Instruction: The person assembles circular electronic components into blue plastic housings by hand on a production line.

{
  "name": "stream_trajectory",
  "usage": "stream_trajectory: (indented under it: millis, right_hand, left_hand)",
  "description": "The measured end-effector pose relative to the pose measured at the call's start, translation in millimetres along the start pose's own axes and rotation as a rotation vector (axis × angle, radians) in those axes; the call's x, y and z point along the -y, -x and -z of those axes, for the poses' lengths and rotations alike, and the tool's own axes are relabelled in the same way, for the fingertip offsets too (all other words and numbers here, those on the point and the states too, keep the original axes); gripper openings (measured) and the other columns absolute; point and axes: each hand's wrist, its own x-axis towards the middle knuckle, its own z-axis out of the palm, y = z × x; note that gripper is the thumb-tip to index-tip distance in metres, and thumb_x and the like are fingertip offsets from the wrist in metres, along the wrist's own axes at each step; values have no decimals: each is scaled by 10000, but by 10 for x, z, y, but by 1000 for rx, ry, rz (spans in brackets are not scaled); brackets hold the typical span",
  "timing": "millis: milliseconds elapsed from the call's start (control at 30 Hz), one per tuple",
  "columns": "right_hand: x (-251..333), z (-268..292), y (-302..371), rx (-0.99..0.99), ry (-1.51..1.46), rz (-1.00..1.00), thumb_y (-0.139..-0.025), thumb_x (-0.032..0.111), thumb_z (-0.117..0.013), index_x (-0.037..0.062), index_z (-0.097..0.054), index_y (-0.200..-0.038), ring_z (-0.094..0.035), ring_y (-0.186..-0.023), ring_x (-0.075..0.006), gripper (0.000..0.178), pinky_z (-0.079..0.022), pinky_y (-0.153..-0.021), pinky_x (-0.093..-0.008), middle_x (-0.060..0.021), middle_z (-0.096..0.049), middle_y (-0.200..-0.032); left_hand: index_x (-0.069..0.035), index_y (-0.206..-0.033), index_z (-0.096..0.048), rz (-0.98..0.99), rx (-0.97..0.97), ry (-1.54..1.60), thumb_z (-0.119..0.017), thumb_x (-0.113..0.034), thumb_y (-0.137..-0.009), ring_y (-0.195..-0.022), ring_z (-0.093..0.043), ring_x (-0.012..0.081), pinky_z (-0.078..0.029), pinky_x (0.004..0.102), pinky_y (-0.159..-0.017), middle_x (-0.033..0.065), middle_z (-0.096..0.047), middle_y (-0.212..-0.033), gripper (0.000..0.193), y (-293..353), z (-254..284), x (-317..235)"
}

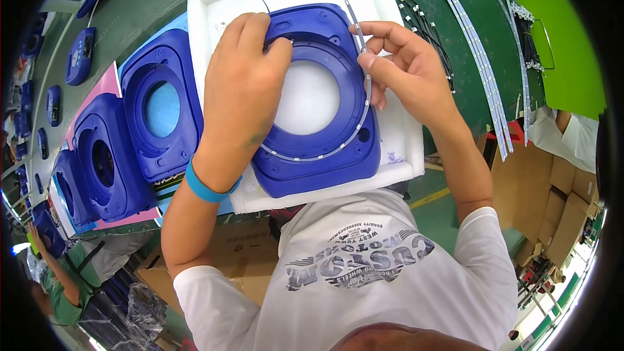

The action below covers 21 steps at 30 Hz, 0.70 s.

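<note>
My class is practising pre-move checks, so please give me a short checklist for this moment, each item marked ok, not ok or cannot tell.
1. Blue plastic housing with a round opening rests on the white foam tray: ok.
2. Right hand pinches the thin white flexible strip: ok.
3. Strip's lower run curves around the opening: ok.
4. Strip's whole length follows that curve: not ok; its upper end juts past the right fingertips.
5. Left hand grips the strip: cannot tell; its fingertips are hidden.
</note>
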Motion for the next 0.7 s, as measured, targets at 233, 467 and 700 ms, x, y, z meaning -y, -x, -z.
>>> stream_trajectory:
  millis: [233,467,700]
  right_hand:
    - [-23,-65,17,9,25,25,-1047,111,-722,-57,-591,-1424,-693,-692,-94,433,-558,-565,-238,-21,-635,-975]
    - [9,-74,1,14,56,27,-1049,120,-712,-52,-577,-1440,-688,-695,-86,448,-554,-575,-236,-16,-630,-971]
    - [39,-116,4,30,138,55,-1041,113,-713,-56,-576,-1442,-667,-679,-80,456,-535,-574,-235,-18,-640,-976]
  left_hand:
    - [25,-869,-682,-45,101,-133,-710,-4,-764,-1203,-658,405,-598,447,-964,227,-680,-1209,113,-84,73,-68]
    - [15,-1049,-736,47,88,210,-771,-14,-868,-1085,-702,369,-589,424,-901,182,-694,-1231,186,-126,176,156]
    - [-44,-1106,-704,218,110,379,-834,-61,-874,-1021,-712,342,-573,405,-865,118,-695,-1183,266,-138,119,229]
